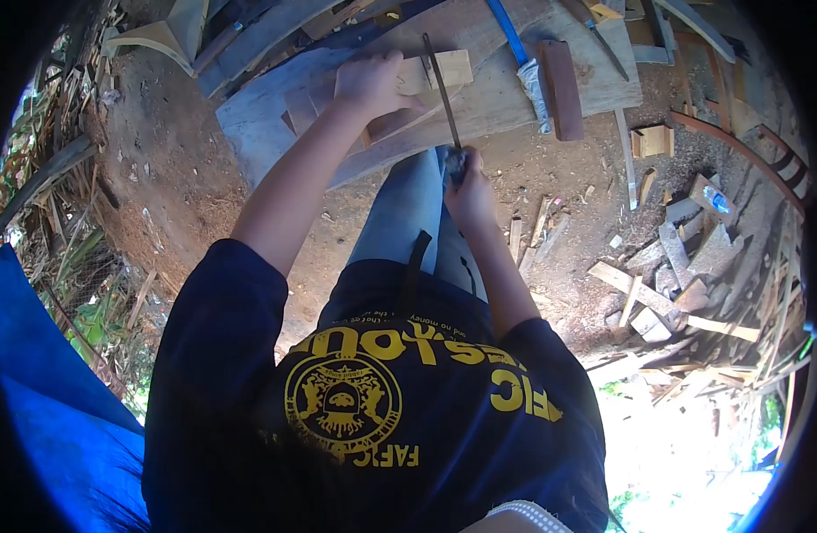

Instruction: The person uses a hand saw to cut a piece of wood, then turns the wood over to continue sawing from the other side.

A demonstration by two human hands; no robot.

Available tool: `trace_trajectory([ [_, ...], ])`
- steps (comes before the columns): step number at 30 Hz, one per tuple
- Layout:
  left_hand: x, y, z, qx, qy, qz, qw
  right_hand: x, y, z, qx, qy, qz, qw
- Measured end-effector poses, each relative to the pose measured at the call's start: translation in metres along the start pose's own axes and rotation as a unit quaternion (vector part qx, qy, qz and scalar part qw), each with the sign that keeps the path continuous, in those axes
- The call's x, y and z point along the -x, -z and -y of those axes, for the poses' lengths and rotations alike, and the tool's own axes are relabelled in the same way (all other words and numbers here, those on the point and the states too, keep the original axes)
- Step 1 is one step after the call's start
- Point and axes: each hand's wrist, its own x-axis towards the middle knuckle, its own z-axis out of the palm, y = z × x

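Observation:
My left hand [370, 86] presses down on a short pale wood block [457, 67], its thumb stretched out along the near side. The block lies on other flat wood pieces on top of a worn plank bench [266, 124]. My right hand [469, 191] is closed around the handle of a handsaw, whose narrow dark blade [441, 87] points away from me. Seen almost edge-on, the blade crosses the block near its right end. I cannot make out how deep it sits in the wood.
Right of the saw, a reddish-brown wood block [561, 89] lies beside a blue-handled tool [508, 31] with a wrapped end. Wood offcuts [675, 258] are heaped on the dirt floor at right. A blue tarp [44, 391] hangs at lower left.

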Motion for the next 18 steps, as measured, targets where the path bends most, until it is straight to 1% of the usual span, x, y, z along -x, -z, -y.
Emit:
trace_trajectory([
  [1, 0.0, -0.003, 0.003, 0.0, -0.002, -0.001, 1.0, 0.007, 0.007, 0.001, 0.0, 0.0, -0.002, 1.0],
  [2, 0.002, -0.007, 0.005, -0.043, -0.049, -0.119, 0.991, 0.016, 0.014, 0.003, -0.008, -0.004, -0.013, 1.0],
  [3, 0.004, -0.006, 0.003, -0.085, -0.096, -0.235, 0.963, 0.022, 0.019, 0.005, -0.017, -0.008, -0.024, 1.0],
  [4, 0.005, -0.005, 0.001, -0.084, -0.098, -0.235, 0.963, 0.025, 0.024, 0.007, -0.017, -0.01, -0.025, 0.999],
  [6, 0.01, -0.003, -0.004, -0.129, -0.07, -0.263, 0.954, 0.028, 0.031, 0.011, -0.034, 0.021, -0.028, 0.999],
  [7, 0.011, -0.004, -0.006, -0.128, -0.072, -0.262, 0.954, 0.027, 0.033, 0.013, -0.033, 0.019, -0.029, 0.999],
  [9, 0.014, -0.004, -0.006, -0.167, -0.052, -0.278, 0.944, 0.021, 0.033, 0.018, -0.021, 0.005, -0.006, 1.0],
  [13, 0.006, -0.001, 0.002, -0.189, -0.041, -0.289, 0.938, 0.006, 0.035, 0.031, -0.028, 0.001, -0.003, 1.0],
  [15, -0.001, -0.003, 0.003, -0.186, -0.04, -0.382, 0.904, 0.002, 0.035, 0.037, -0.034, 0.032, -0.028, 0.999],
  [16, 0.0, -0.006, 0.004, -0.185, -0.039, -0.381, 0.905, 0.002, 0.033, 0.038, -0.033, 0.031, -0.026, 0.999],
  [18, 0.002, -0.011, 0.004, -0.173, -0.08, -0.245, 0.95, 0.001, 0.03, 0.041, -0.004, 0.026, -0.007, 1.0],
])
